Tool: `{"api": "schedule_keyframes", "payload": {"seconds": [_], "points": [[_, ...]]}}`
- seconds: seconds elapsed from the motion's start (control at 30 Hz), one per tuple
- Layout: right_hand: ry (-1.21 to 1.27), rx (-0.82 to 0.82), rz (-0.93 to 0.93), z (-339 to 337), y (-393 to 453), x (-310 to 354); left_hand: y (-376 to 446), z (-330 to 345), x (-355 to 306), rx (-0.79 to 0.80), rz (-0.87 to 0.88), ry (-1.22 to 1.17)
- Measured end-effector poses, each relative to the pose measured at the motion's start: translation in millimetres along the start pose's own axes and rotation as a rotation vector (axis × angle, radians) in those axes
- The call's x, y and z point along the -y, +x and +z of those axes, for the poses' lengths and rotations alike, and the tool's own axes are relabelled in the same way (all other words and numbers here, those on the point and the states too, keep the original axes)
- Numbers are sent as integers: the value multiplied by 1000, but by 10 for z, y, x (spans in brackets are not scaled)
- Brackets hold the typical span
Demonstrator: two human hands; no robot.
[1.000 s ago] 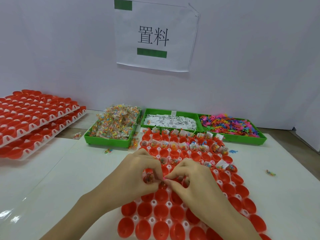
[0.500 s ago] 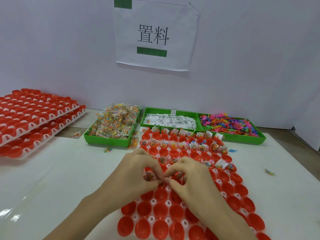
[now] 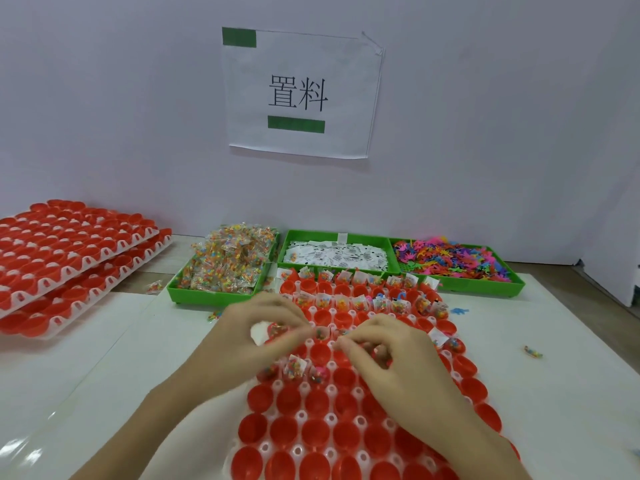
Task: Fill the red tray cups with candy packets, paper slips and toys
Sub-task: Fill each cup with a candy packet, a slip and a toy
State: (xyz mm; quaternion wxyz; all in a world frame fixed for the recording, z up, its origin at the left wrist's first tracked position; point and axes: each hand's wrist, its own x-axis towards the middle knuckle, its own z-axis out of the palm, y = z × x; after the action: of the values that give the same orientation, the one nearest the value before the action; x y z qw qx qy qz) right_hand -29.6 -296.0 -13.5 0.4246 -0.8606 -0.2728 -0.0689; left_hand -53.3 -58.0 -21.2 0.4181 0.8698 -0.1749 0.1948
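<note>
Hovering over the red plastic tray of round cups [image 3: 346, 434] on the white table [image 3: 104, 341], both hands meet fingertip to fingertip. The left hand [image 3: 256, 337] curls around a few small clear candy packets [image 3: 277, 331]; the right hand [image 3: 391, 362] pinches something tiny at one cup, too blurred to name. Far rows already hold packets and slips. Behind sit three green bins: candy packets [image 3: 228, 261], white paper slips [image 3: 336, 252], bright plastic toys [image 3: 453, 256].

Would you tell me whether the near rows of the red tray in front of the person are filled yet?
Empty: the red tray's nearest rows show bare red cups, while its far rows hold packets and slips.
</note>
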Motion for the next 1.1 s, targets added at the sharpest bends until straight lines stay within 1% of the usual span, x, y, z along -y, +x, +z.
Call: {"api": "schedule_keyframes", "payload": {"seconds": [0.03, 0.07, 0.1, 0.13, 0.2, 0.23, 0.3, 0.4, 0.57, 0.67, 0.8, 0.87, 0.93, 1.03, 1.1], "points": [[12, -19, 8, -19, 13, -2, 12, -48, 89, -97, -50, 37], [20, -32, 14, -37, 23, -5, 20, -101, 198, -178, -89, 162], [25, -42, 17, -51, 31, -7, 22, -152, 307, -204, -133, 335], [27, -47, 21, -58, 35, -10, 16, -192, 413, -163, -191, 497], [26, -53, 23, -60, 35, -19, -26, -256, 598, -8, -321, 701], [25, -55, 25, -58, 35, -23, -45, -267, 671, 41, -340, 758], [38, -49, 33, -56, 30, -25, -50, -260, 766, 33, -298, 815], [43, -49, 43, -77, 27, -28, -1, -238, 734, -57, -228, 827], [49, -52, 46, -96, 35, -8, 5, -240, 694, -125, -146, 864], [46, -51, 46, -111, 28, -9, 25, -243, 682, -147, -120, 792], [42, -51, 41, -111, 31, -19, 45, -234, 657, -239, -67, 676], [42, -51, 41, -113, 32, -21, 53, -218, 613, -309, -19, 669], [50, -59, 42, -122, 30, -24, 61, -203, 561, -345, 3, 674], [56, -76, 43, -144, 37, -38, 62, -202, 455, -402, 89, 637], [54, -83, 46, -166, 45, -53, 47, -178, 361, -418, 160, 566]]}}
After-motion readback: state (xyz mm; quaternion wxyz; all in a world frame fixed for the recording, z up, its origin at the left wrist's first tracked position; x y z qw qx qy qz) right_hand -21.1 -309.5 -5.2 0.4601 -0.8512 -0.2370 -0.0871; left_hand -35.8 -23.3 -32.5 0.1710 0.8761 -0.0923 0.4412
